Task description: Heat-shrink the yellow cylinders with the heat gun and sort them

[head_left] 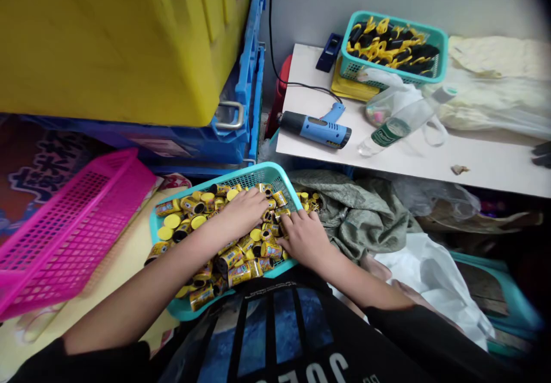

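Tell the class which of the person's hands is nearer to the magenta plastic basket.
Left. The left hand rests on gold canisters in the teal basket, nearer the magenta plastic basket. The right hand lies farther right of it, beyond the left hand.

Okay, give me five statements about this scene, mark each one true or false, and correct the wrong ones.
The left hand and right hand both rest on gold canisters in a teal basket. True.

The pink basket sits on the white shelf. False: it leans beside the teal basket, left of the hands.

A blue heat gun lies on the shelf. True.

The water bottle stands upright. False: it lies on its side on the shelf.

A second teal basket on the shelf holds black and yellow pieces. True.
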